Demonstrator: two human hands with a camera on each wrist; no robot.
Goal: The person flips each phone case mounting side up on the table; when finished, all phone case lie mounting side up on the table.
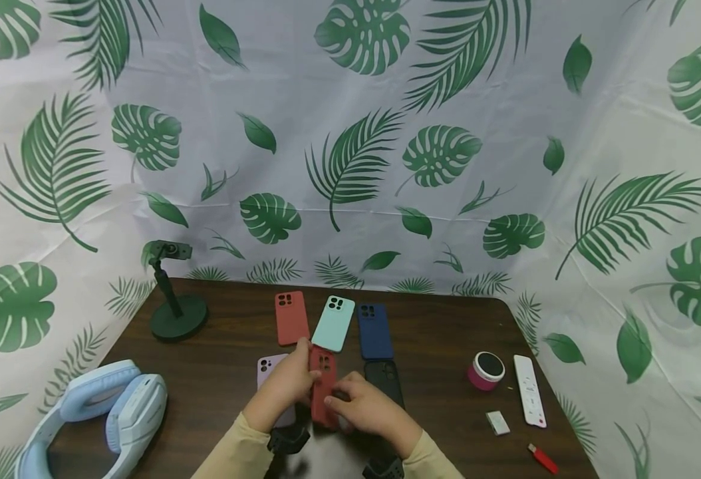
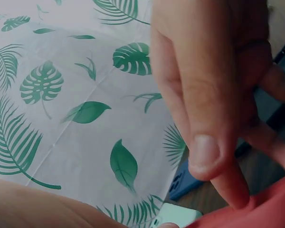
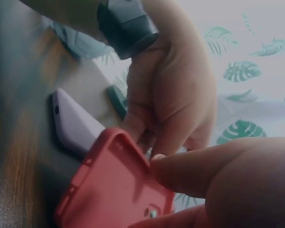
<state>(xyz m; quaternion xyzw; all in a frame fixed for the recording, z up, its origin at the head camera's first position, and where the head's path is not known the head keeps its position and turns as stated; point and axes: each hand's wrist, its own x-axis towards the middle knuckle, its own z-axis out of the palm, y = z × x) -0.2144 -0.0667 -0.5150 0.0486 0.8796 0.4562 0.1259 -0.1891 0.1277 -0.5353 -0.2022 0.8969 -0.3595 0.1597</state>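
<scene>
A red phone case (image 1: pixel 324 382) is between the two hands above the near middle of the table. My left hand (image 1: pixel 290 379) grips its far left side. On the other side, my right hand (image 1: pixel 365 402) pinches the near right edge with thumb and fingers. The right wrist view shows the hollow inner side of the red phone case (image 3: pixel 111 185), with the left hand (image 3: pixel 173 95) behind it. A lilac phone case (image 1: pixel 269 364) lies beside the left hand, partly covered by it. Near the right hand lies a black phone case (image 1: pixel 384 379).
Behind lie another red case (image 1: pixel 292 319), a mint case (image 1: pixel 334 324) and a blue case (image 1: pixel 375 332). Headphones (image 1: pixel 138 412) and a dark stand (image 1: pixel 178 318) are at left. On the right are a round jar (image 1: pixel 485 370), a remote (image 1: pixel 529 391), a small white block (image 1: pixel 497 423) and a red USB stick (image 1: pixel 543 459).
</scene>
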